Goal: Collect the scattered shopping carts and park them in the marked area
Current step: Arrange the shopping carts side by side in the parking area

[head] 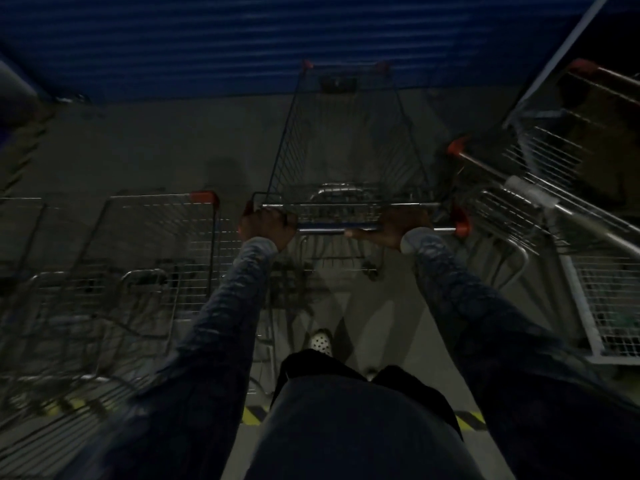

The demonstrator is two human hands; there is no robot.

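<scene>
We hold one grey wire shopping cart (346,143) by its metal handle bar (322,231). Our left hand (268,225) and right hand (388,230) are both curled round the bar. The cart stands between at least two parked wire carts (156,237) on the left and two nested wire carts (519,202) on the right, beyond one yellow-black striped floor line (252,415).

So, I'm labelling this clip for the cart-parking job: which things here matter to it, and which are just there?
In the job:
pushed cart, held by left hand and right hand
carts on the left
carts on the right
striped floor tape

Just there:
blue wall
white shoe
</scene>
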